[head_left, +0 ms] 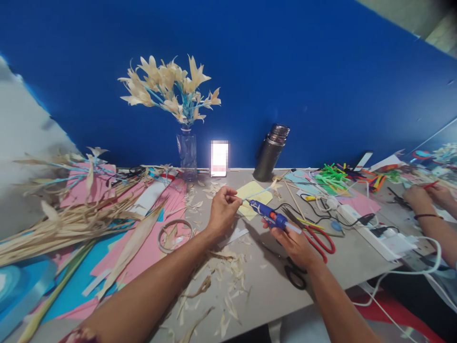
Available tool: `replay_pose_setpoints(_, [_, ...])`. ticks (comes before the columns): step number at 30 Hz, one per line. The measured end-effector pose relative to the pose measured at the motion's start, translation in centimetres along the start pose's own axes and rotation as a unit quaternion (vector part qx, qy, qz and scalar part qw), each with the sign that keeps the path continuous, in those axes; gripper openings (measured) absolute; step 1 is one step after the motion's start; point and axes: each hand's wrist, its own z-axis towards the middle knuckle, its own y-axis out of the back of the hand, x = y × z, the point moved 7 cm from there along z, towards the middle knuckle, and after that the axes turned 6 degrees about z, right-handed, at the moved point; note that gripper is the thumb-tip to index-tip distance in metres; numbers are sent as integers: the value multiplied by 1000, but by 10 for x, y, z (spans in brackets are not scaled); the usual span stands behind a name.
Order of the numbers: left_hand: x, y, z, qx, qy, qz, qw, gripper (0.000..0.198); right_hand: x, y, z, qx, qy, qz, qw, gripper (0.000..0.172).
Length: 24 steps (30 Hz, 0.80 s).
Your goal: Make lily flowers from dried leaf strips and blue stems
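Note:
My left hand is closed in a pinch on the end of a thin light-blue flower stem. At the stem's far end sits a pale dried-husk flower. My right hand grips a blue hot glue gun, and a clear glue stick pokes out of its back. The gun's nozzle points left, close to my left fingertips; whether it touches the stem I cannot tell. Beneath lies a yellow paper sheet. Red-handled scissors and black-handled scissors lie by my right hand.
Dried husks over pink and blue paper fill the left side, beside a tape roll. A flower-filled clear bottle, lit phone and dark flask stand behind. A power strip with cables and another person's hands are right.

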Motion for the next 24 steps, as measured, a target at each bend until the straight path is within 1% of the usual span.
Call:
replay_pose_setpoints(5, [-5,-1,-3,6,-20,25,999,23,2,-2,3,4,8,-4,1000,41])
replay_pose_setpoints(10, [-5,0,-3,4,-10,30,999,23,1,-2,2,4,4,18,1000,43])
replay_pose_setpoints(15, [-4,0,-2,2,-10,34,999,23,7,-2,2,9,38,-27,999,36])
replay_pose_setpoints(18, [-5,2,-1,-9,-13,55,998,21,9,-2,2,7,57,-46,997,31])
replay_pose_setpoints(21, [-9,3,-3,-18,-28,81,996,18,10,-1,1,-8,65,-51,997,29])
replay_pose_setpoints(24, [-12,2,-4,-13,-39,90,995,16,10,-3,2,-3,70,-59,996,29])
